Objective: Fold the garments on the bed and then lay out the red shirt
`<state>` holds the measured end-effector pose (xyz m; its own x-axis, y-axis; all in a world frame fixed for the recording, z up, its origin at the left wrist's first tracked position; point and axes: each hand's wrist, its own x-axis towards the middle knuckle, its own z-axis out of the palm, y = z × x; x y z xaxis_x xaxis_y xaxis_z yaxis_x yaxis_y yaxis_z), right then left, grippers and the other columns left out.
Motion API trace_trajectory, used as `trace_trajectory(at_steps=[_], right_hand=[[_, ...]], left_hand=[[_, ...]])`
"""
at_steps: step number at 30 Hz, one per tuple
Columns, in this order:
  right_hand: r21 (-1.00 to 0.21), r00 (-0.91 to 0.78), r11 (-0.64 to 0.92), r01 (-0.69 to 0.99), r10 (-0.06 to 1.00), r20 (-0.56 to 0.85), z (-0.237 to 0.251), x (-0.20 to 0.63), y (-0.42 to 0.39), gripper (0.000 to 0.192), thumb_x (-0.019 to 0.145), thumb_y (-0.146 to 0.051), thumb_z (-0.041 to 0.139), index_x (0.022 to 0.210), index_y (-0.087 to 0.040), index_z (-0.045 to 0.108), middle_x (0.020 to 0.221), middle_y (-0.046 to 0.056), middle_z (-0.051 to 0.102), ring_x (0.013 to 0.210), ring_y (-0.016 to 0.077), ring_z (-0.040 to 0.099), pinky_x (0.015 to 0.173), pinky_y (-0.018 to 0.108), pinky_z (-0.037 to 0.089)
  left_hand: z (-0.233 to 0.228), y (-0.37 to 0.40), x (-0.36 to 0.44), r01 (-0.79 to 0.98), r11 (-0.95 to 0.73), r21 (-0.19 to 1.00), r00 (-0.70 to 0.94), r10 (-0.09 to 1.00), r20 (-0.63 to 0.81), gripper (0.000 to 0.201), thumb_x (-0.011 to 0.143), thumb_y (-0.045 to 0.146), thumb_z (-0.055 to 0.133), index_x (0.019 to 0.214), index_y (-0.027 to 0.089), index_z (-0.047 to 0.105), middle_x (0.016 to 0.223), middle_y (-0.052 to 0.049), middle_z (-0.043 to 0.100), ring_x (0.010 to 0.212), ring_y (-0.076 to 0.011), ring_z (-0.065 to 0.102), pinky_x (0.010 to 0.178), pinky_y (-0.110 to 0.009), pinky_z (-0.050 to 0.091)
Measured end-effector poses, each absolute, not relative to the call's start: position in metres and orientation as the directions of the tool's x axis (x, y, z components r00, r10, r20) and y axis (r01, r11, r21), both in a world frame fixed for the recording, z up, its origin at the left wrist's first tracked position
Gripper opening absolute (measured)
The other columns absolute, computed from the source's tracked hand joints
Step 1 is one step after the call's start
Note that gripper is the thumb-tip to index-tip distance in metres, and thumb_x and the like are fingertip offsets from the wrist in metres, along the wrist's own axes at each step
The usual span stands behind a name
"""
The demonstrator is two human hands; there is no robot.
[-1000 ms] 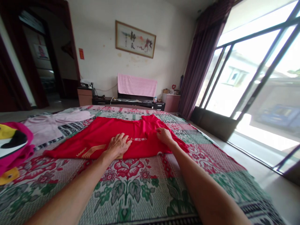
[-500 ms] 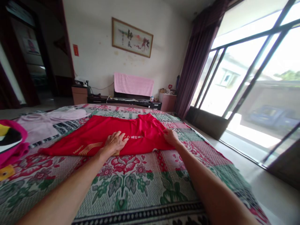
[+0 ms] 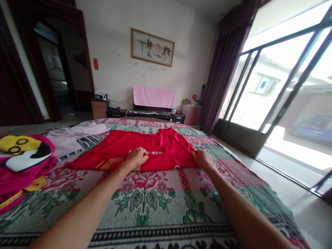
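A red T-shirt [image 3: 124, 145] with white characters and gold stripes lies on a flower-patterned bed cover [image 3: 145, 214], folded over lengthwise. My left hand [image 3: 137, 157] is on its middle, closed with fingers curled into the cloth beside the printed characters. At the garment's right end my right hand [image 3: 203, 159] pinches the edge of the fabric. The collar and sleeve area between and beyond the hands is creased. The fingertips of both hands are partly hidden.
To the left lies a magenta garment [image 3: 48, 166] with a yellow and white cartoon print. A pale pink garment [image 3: 66, 136] rests behind it. Past the bed stand a low black cabinet [image 3: 153, 115] and a pink cloth [image 3: 155, 96]. Glass doors [image 3: 280, 79] are at right.
My left hand's fingers have gone from spread flat to curled in on the red T-shirt. My right hand still pinches the right end. The view has turned a little left.
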<state>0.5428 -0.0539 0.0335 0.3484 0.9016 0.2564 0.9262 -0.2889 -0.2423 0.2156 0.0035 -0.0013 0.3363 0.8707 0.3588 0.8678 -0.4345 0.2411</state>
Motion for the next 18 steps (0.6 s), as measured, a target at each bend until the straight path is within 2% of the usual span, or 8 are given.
trace_trajectory(at_steps=[3, 7, 13, 16, 18], right_hand=[[-0.238, 0.322, -0.257, 0.937, 0.898, 0.299, 0.029, 0.544, -0.056, 0.040, 0.086, -0.042, 0.043, 0.101, -0.020, 0.073, 0.097, 0.014, 0.072, 0.095, 0.0270, 0.066, 0.073, 0.032, 0.046], [-0.243, 0.356, -0.292, 0.925, 0.888, 0.291, 0.030, 0.547, -0.060, 0.039, 0.087, -0.040, 0.042, 0.105, -0.023, 0.072, 0.101, 0.013, 0.072, 0.096, 0.0278, 0.066, 0.073, 0.033, 0.047], [-0.179, 0.324, -0.284, 0.942, 0.911, 0.255, 0.031, 0.553, -0.062, 0.040, 0.086, -0.043, 0.044, 0.099, -0.019, 0.073, 0.095, 0.016, 0.071, 0.091, 0.0306, 0.067, 0.069, 0.035, 0.048], [-0.178, 0.301, -0.249, 0.952, 0.869, 0.392, 0.030, 0.554, -0.057, 0.042, 0.086, -0.043, 0.044, 0.105, -0.018, 0.071, 0.106, 0.018, 0.067, 0.090, 0.0304, 0.066, 0.069, 0.037, 0.050], [-0.194, 0.229, -0.147, 0.970, 0.823, 0.520, 0.030, 0.550, -0.052, 0.040, 0.086, -0.039, 0.045, 0.110, -0.017, 0.069, 0.111, 0.017, 0.065, 0.090, 0.0286, 0.066, 0.072, 0.037, 0.050]], left_hand=[[-0.003, 0.005, 0.215, 0.885, -0.402, 0.234, 0.303, 0.880, 0.365, 0.022, 0.083, 0.024, 0.050, 0.087, 0.019, 0.071, 0.094, -0.006, 0.070, 0.092, -0.0176, 0.064, 0.084, -0.027, 0.046], [-0.002, 0.006, 0.217, 0.914, -0.346, 0.212, 0.251, 0.893, 0.374, 0.024, 0.086, 0.026, 0.047, 0.089, 0.019, 0.070, 0.093, -0.006, 0.069, 0.090, -0.0171, 0.064, 0.080, -0.025, 0.046], [0.005, -0.003, 0.221, 0.913, -0.336, 0.231, 0.251, 0.910, 0.329, 0.026, 0.086, 0.027, 0.048, 0.096, 0.021, 0.071, 0.100, -0.007, 0.071, 0.095, -0.0180, 0.064, 0.084, -0.026, 0.047], [0.012, -0.004, 0.216, 0.901, -0.366, 0.232, 0.277, 0.898, 0.341, 0.030, 0.087, 0.029, 0.049, 0.108, 0.021, 0.069, 0.106, -0.007, 0.070, 0.100, -0.0176, 0.063, 0.088, -0.026, 0.047], [0.016, -0.004, 0.203, 0.917, -0.340, 0.211, 0.254, 0.902, 0.349, 0.032, 0.087, 0.029, 0.050, 0.112, 0.021, 0.067, 0.111, -0.006, 0.070, 0.105, -0.0179, 0.062, 0.092, -0.027, 0.046]])
